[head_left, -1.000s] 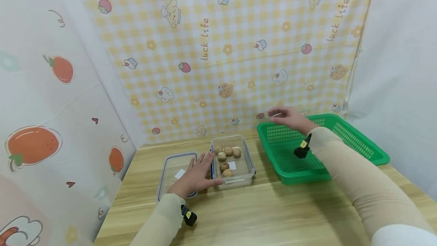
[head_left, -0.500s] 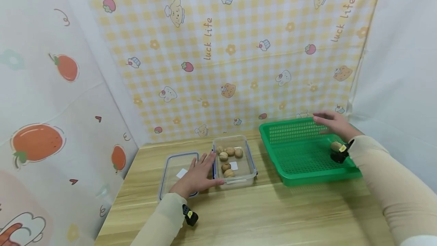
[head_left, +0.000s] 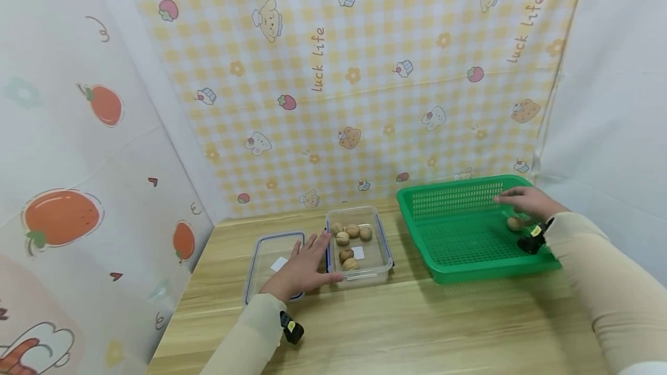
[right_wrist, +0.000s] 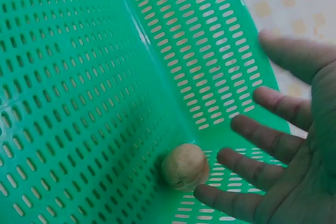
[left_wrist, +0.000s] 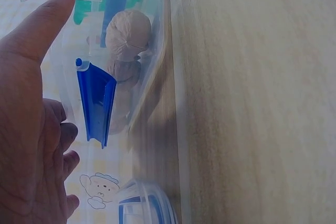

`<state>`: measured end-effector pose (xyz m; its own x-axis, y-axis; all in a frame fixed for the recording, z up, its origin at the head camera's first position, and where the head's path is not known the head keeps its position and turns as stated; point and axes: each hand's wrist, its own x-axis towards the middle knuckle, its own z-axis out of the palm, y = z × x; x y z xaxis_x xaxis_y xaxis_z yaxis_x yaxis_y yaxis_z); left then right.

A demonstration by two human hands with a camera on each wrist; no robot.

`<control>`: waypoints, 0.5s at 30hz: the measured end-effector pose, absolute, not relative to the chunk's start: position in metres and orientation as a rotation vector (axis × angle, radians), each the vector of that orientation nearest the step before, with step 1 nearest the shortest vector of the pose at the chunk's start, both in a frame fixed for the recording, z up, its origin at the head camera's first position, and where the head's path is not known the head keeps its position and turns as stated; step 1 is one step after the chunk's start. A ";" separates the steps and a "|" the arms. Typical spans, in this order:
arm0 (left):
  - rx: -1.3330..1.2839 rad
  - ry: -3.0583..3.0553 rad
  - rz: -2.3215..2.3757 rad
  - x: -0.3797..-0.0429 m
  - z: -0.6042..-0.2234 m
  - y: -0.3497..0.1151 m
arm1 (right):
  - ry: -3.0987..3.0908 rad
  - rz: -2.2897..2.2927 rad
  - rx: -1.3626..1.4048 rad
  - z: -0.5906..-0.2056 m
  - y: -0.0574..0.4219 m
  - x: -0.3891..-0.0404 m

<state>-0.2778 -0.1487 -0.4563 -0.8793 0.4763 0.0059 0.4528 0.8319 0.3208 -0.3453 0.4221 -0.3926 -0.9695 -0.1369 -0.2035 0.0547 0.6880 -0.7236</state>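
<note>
Green basket (head_left: 458, 247) holds one walnut (head_left: 515, 223) just under the right hand (head_left: 528, 202), fingers spread open; the left hand (head_left: 299, 268) lies flat, fingers straight, beside the clear box (head_left: 383, 256).

walnut (right_wrist: 184, 166) in green basket (right_wrist: 79, 77), fingers (right_wrist: 252, 166) spread

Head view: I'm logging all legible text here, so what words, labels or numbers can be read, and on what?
"luck life": on the checked backdrop cloth, left of centre.
"luck life": again on it, upper right.
White stickers on the lid and the clear box: nothing readable.
</note>
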 end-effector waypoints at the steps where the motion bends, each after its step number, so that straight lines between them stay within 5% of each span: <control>1: 0.746 2.934 0.494 -0.277 -0.456 -0.149 | 2.657 -1.133 -0.068 -0.395 0.424 -0.345; 15: 0.713 2.930 0.506 -0.276 -0.456 -0.147 | 2.792 -0.866 -0.288 -0.423 0.451 -0.359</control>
